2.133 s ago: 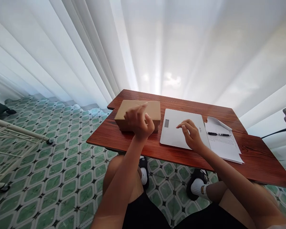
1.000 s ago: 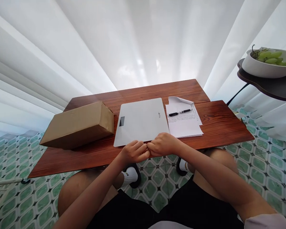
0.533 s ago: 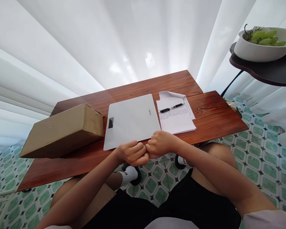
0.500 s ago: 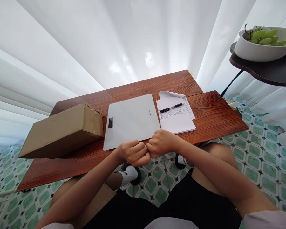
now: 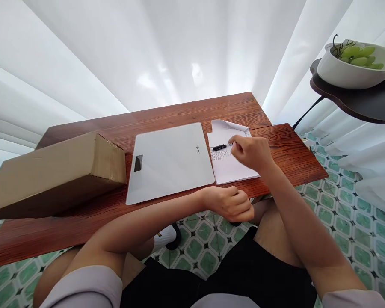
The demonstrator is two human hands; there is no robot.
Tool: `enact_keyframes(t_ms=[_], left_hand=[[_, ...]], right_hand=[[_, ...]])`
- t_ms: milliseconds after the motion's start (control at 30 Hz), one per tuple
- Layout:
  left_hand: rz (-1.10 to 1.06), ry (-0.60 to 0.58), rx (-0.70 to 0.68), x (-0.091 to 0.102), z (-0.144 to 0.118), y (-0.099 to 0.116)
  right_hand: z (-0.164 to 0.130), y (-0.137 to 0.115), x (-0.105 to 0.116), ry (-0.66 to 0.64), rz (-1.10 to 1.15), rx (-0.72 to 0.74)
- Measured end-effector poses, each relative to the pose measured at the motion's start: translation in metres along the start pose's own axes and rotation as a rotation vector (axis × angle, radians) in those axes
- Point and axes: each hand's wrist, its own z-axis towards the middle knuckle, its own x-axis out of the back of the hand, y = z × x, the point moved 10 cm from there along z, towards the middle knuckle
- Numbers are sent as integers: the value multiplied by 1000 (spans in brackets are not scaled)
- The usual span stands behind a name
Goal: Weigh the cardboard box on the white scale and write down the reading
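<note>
My right hand (image 5: pixel 253 152) is over the paper sheets (image 5: pixel 239 164), its index finger reaching above the right part of a black pen (image 5: pixel 219 147). Its index finger and thumb look parted; the other fingers are curled, and I cannot tell whether they touch the pen. My left hand (image 5: pixel 229 203) is curled into a loose fist just in front of the table edge, below the papers, with nothing visible in it. A flat white scale (image 5: pixel 171 162) with a small dark display lies left of the papers. Rows of small handwriting show on the top sheet.
A closed cardboard box (image 5: pixel 60 171) rests on the left of the reddish wooden table (image 5: pixel 288 149). At upper right, a white bowl (image 5: pixel 356 75) of green grapes (image 5: pixel 361 55) stands on a dark shelf (image 5: pixel 346 102). White curtains (image 5: pixel 179 51) hang behind the table.
My two fists, which were together at the table's front edge, have separated. The right hand has moved forward and right over the pen; the left has shifted right. The view has shifted slightly.
</note>
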Motion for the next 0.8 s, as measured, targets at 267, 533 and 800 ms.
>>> enact_keyframes(t_ms=[267, 533, 800], left_hand=[[146, -181, 220, -26, -8, -10], [114, -229, 338, -33, -14, -14], [28, -291, 388, -40, -19, -19]], right_hand=[[11, 37, -44, -157, -124, -58], [11, 37, -54, -162, -159, 30], [10, 43, -26, 54, -33, -23]])
